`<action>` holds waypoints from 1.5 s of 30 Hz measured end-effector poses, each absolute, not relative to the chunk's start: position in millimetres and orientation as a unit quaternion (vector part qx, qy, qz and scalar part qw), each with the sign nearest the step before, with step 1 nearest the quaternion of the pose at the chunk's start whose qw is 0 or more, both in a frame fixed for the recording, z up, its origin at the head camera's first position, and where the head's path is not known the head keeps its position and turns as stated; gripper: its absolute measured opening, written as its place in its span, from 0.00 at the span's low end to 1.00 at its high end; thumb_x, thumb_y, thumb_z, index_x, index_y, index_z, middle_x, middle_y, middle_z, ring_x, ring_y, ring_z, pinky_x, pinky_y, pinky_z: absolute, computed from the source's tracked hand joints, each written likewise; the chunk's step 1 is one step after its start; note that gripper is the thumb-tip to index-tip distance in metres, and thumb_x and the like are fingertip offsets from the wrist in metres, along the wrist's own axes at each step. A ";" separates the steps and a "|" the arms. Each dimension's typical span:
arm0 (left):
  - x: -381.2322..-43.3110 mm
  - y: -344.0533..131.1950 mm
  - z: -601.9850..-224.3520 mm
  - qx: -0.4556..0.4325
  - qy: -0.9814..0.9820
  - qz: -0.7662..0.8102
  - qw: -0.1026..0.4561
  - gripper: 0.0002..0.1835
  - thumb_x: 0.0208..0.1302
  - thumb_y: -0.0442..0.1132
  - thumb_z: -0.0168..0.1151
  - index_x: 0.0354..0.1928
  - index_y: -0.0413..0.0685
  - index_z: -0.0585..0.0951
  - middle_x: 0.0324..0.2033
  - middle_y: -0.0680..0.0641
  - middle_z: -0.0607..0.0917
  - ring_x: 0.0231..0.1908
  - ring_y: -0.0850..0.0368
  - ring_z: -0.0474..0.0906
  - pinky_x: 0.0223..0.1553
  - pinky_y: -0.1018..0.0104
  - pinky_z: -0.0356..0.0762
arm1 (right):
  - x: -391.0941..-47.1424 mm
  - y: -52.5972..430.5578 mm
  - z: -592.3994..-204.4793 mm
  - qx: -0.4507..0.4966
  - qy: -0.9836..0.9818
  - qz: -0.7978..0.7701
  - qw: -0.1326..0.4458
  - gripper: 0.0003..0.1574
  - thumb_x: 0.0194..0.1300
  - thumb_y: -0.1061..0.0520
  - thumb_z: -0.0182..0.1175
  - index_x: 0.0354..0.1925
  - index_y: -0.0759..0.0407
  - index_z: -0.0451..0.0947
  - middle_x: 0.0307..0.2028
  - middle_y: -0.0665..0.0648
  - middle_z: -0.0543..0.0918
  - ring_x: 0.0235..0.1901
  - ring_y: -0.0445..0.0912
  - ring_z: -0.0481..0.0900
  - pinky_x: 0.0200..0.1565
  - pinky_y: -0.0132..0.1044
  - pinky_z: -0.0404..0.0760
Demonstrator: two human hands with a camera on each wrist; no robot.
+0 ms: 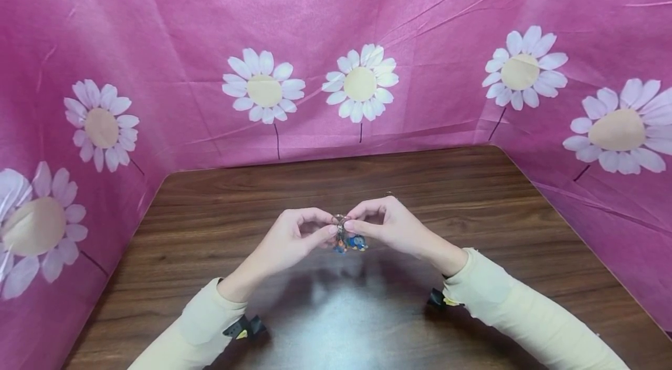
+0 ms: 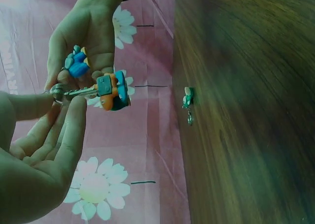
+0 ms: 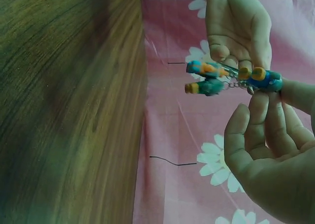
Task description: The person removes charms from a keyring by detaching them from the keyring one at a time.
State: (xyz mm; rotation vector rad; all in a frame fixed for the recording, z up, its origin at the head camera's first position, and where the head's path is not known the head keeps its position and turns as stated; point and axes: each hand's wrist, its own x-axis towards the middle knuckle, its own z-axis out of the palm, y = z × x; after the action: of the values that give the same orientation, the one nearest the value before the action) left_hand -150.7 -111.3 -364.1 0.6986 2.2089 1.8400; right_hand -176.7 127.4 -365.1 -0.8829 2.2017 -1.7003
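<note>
Over the middle of the wooden table, my left hand (image 1: 286, 238) and right hand (image 1: 401, 229) meet fingertip to fingertip at a metal key ring (image 2: 58, 91). Each hand pinches the ring between thumb and fingers. Small figure keychains hang from it: an orange and blue one (image 2: 110, 90), a blue one with yellow feet (image 3: 266, 80), and a green one with a yellow end (image 3: 209, 87). In the head view the fingers partly hide the ring, and the figures look tiny.
Another small green figure keychain (image 2: 188, 98) lies on the wooden table (image 1: 220, 195), mostly behind the right hand in the head view. A pink cloth (image 1: 184, 25) with printed daisies surrounds the table's back and sides. Black straps (image 1: 245, 328) sit at the sleeves' wrists.
</note>
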 end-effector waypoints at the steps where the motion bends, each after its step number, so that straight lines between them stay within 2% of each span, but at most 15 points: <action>1: -150.3 -111.8 -363.4 0.239 0.748 0.613 0.086 0.10 0.70 0.34 0.65 0.48 0.35 0.84 0.36 0.41 0.89 0.36 0.45 0.88 0.41 0.53 0.88 | -176.8 128.0 -364.9 -0.303 0.751 -0.575 0.113 0.05 0.68 0.59 0.68 0.42 0.58 0.87 0.33 0.55 0.89 0.34 0.45 0.85 0.37 0.38 0.85; 6: -149.6 -114.3 -357.4 0.261 0.754 0.599 0.060 0.09 0.69 0.37 0.67 0.47 0.42 0.87 0.37 0.47 0.90 0.36 0.44 0.88 0.39 0.49 0.87 | -175.8 130.1 -361.9 -0.315 0.743 -0.575 0.135 0.05 0.68 0.59 0.68 0.42 0.58 0.87 0.33 0.57 0.89 0.31 0.45 0.85 0.36 0.42 0.87; 10: -149.1 -115.4 -354.3 0.262 0.754 0.598 0.065 0.07 0.68 0.36 0.68 0.45 0.43 0.87 0.35 0.47 0.90 0.37 0.41 0.88 0.38 0.55 0.88 | -175.3 130.1 -359.8 -0.322 0.735 -0.580 0.140 0.05 0.68 0.60 0.67 0.42 0.58 0.87 0.34 0.62 0.89 0.31 0.44 0.85 0.36 0.40 0.87; 12: -148.8 -115.4 -354.2 0.258 0.756 0.598 0.068 0.07 0.68 0.36 0.68 0.44 0.44 0.87 0.34 0.46 0.90 0.37 0.40 0.88 0.38 0.56 0.88 | -175.1 130.2 -358.7 -0.324 0.736 -0.579 0.135 0.05 0.68 0.60 0.67 0.42 0.58 0.87 0.33 0.62 0.89 0.31 0.44 0.84 0.36 0.38 0.86; 16: -148.2 -114.9 -354.8 0.254 0.761 0.593 0.070 0.07 0.67 0.37 0.69 0.44 0.44 0.87 0.34 0.45 0.90 0.38 0.38 0.87 0.36 0.58 0.88 | -174.9 130.9 -356.4 -0.325 0.740 -0.574 0.130 0.05 0.68 0.61 0.67 0.42 0.58 0.87 0.32 0.55 0.89 0.31 0.45 0.85 0.36 0.37 0.86; 20: -148.5 -114.1 -354.6 0.257 0.755 0.599 0.073 0.07 0.67 0.35 0.69 0.44 0.42 0.87 0.34 0.45 0.90 0.38 0.37 0.87 0.37 0.58 0.88 | -175.0 131.7 -355.2 -0.320 0.743 -0.573 0.130 0.05 0.68 0.60 0.67 0.42 0.59 0.87 0.32 0.55 0.89 0.32 0.45 0.85 0.37 0.36 0.85; 25: -149.4 -112.2 -355.3 0.257 0.740 0.616 0.086 0.06 0.67 0.32 0.67 0.44 0.37 0.86 0.34 0.43 0.89 0.36 0.46 0.89 0.37 0.56 0.88 | -176.0 132.5 -354.7 -0.314 0.752 -0.565 0.126 0.06 0.68 0.59 0.68 0.42 0.58 0.87 0.33 0.54 0.89 0.34 0.45 0.86 0.39 0.36 0.85; 29: -150.0 -111.2 -357.7 0.250 0.713 0.645 0.109 0.07 0.67 0.29 0.66 0.44 0.31 0.84 0.34 0.37 0.89 0.36 0.51 0.89 0.39 0.54 0.88 | -177.0 132.7 -354.7 -0.312 0.750 -0.568 0.131 0.06 0.68 0.59 0.67 0.43 0.58 0.87 0.34 0.55 0.89 0.35 0.46 0.86 0.40 0.38 0.85; 36: -152.0 -111.4 -358.5 0.213 0.678 0.688 0.148 0.10 0.68 0.29 0.65 0.45 0.27 0.82 0.35 0.35 0.89 0.37 0.46 0.89 0.42 0.51 0.87 | -179.2 131.9 -356.7 -0.314 0.739 -0.581 0.136 0.06 0.69 0.59 0.66 0.43 0.58 0.87 0.34 0.56 0.89 0.34 0.47 0.85 0.39 0.38 0.85; 45: -157.6 -113.2 -356.6 0.152 0.645 0.728 0.175 0.12 0.66 0.29 0.66 0.47 0.26 0.81 0.37 0.38 0.89 0.36 0.49 0.89 0.44 0.51 0.86 | -182.2 130.6 -366.4 -0.318 0.743 -0.566 0.165 0.05 0.70 0.57 0.66 0.42 0.57 0.87 0.34 0.55 0.89 0.36 0.48 0.86 0.43 0.41 0.86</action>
State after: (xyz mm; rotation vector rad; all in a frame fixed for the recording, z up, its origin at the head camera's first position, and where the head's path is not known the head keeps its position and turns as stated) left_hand -157.6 -113.2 -356.6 0.4293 1.8284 2.0619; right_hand -182.2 130.6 -366.4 -0.9048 2.1167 -1.6111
